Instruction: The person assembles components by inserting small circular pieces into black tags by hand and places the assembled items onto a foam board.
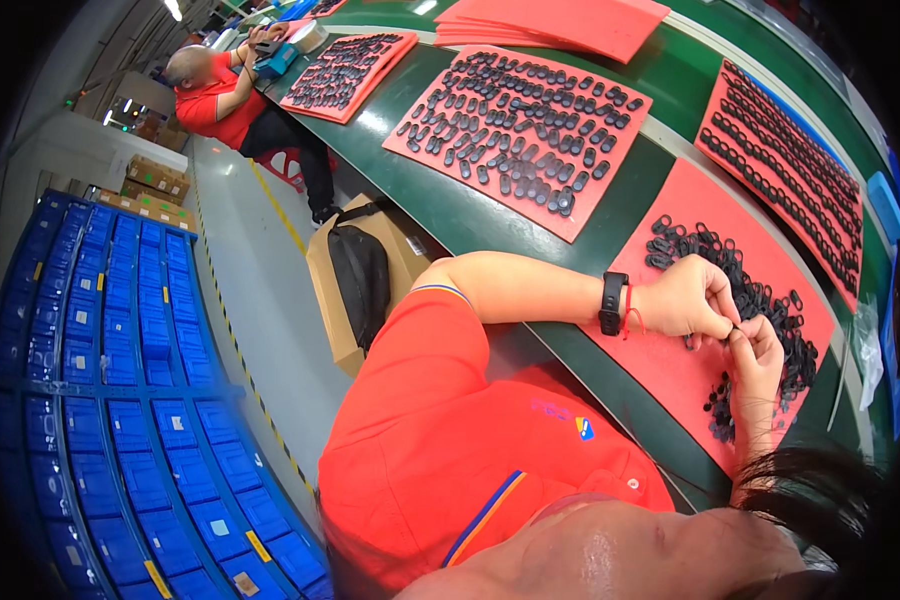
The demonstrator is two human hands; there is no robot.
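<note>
Both hands meet over a red mat (670,370): the left hand (685,300) and right hand (755,350) pinch a small black ring (732,329) between narrow fingers (722,318). Just beyond the fingers lies a heap of black rings (760,300); bare mat spreads beneath the wrists, reaching the green worktop (610,390) edge.

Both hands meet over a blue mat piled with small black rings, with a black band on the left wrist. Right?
Not quite. In the head view the mat is red, not blue. The left hand and right hand do meet over the black rings, and the black band is on the left wrist.
</note>
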